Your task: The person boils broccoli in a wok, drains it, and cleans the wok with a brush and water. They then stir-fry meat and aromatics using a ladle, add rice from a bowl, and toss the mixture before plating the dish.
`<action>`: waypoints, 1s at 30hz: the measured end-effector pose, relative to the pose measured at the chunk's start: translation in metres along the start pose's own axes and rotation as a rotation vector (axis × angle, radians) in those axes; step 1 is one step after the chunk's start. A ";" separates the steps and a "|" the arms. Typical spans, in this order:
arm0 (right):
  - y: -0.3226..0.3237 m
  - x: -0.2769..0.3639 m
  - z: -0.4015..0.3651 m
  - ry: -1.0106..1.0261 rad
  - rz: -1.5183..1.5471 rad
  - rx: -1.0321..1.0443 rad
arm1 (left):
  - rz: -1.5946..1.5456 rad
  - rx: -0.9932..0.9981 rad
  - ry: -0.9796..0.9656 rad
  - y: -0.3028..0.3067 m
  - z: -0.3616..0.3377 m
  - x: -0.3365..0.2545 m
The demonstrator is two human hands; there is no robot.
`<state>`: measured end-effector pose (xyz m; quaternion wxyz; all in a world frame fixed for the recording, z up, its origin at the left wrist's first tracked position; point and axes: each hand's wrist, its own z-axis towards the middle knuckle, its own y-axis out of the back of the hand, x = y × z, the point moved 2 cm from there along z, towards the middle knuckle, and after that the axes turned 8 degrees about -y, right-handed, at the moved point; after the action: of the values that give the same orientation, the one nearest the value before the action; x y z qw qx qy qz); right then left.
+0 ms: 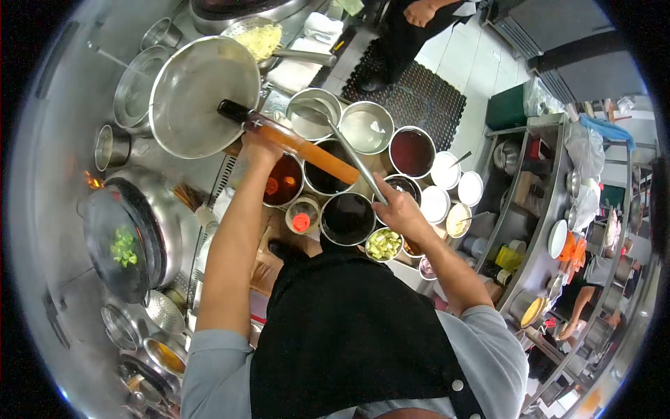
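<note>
My left hand is closed around a bottle near its dark neck. The bottle is tilted, its neck end at the edge of a large metal bowl and its orange-brown body stretching over the pots. In my right hand is the long handle of a metal ladle. The ladle's far end reaches a metal pot; its bowl is hard to make out. Below my right hand sit a pot of dark liquid and a container of chopped green pieces.
On the left, a wok holds green vegetables, with flame nearby. A strainer of pale shreds is at the top. A red-capped jar stands among the pots. Another person's hand shows above; shelving lines the right.
</note>
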<state>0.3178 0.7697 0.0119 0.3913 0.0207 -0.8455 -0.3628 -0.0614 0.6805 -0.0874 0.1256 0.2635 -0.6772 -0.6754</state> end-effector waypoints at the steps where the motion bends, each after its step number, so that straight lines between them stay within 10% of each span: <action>1: -0.002 -0.004 0.001 0.019 -0.049 0.005 | 0.067 0.076 0.000 -0.001 0.008 -0.004; 7: 0.013 0.007 0.001 -0.151 -0.018 0.192 | -0.431 0.042 -0.003 -0.055 0.023 0.017; 13: 0.029 0.004 0.008 -0.068 0.106 0.166 | -1.701 -0.377 0.206 -0.136 0.027 0.050; 21: 0.030 0.015 0.015 -0.069 0.107 0.202 | -0.107 -0.234 -0.052 -0.045 0.005 0.020; 30: 0.053 0.045 0.006 -0.368 0.856 0.483 | -0.132 -0.332 0.066 0.065 -0.191 -0.001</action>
<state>0.2957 0.7973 0.0718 0.3338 -0.3011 -0.8925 0.0374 0.0275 0.5155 -0.0125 0.1451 0.3050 -0.5331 -0.7757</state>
